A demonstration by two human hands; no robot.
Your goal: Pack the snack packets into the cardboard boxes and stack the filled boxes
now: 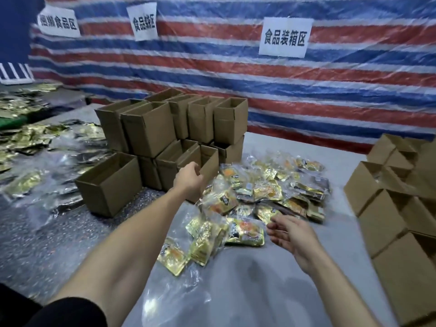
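A heap of gold and clear snack packets [257,197] lies on the grey sheet in the middle. Behind it stand open cardboard boxes [169,128] in two tiers. My left hand [188,178] is stretched forward and grips the near edge of an open box [207,164] in the lower tier. My right hand [290,234] hovers open, palm inward with fingers spread, just right of a gold packet [245,232] at the heap's near edge, holding nothing.
One open box [111,185] stands apart at the left front. More cardboard boxes [396,208] are stacked along the right. Gold and silver packets [42,149] cover the floor at the left. A striped tarp with paper signs [285,36] closes the back.
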